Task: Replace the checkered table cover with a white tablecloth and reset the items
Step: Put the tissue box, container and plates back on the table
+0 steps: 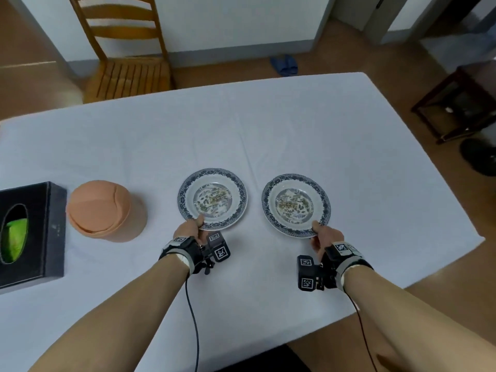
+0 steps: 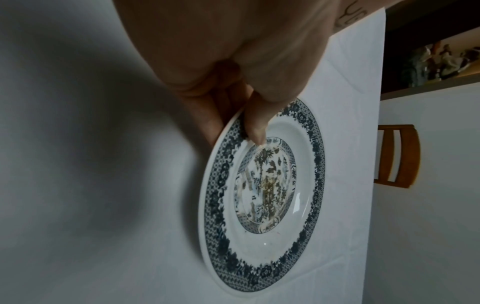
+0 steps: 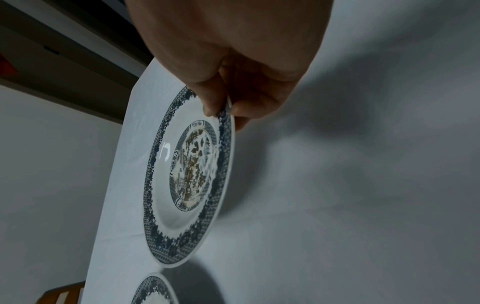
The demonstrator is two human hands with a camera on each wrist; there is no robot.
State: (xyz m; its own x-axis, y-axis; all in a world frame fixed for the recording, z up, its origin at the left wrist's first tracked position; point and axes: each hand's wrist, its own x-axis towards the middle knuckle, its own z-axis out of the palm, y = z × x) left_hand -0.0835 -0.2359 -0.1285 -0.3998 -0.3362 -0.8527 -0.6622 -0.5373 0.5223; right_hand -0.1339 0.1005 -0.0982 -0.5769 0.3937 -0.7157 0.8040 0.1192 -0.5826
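We see a white tablecloth [image 1: 295, 124] of matt woven cloth, smooth but with some soft creases. The two plates, the left plate [image 1: 212, 198] and the right plate [image 1: 295, 205], look like glazed ceramic; their glossy surface shows small bright reflections in both wrist views. The black tissue box [image 1: 51, 226] has a matt, slightly grainy skin, like leather or card. The orange bin [image 1: 104, 208] seems matt smooth plastic. The chair [image 1: 126, 65] is varnished wood with a soft shine.

The head camera is looking steeply down over the tabletop [image 1: 268, 124] from above, while both wrist cameras are peering close along the hands, each sharing one plate [image 2: 262, 197] with it.
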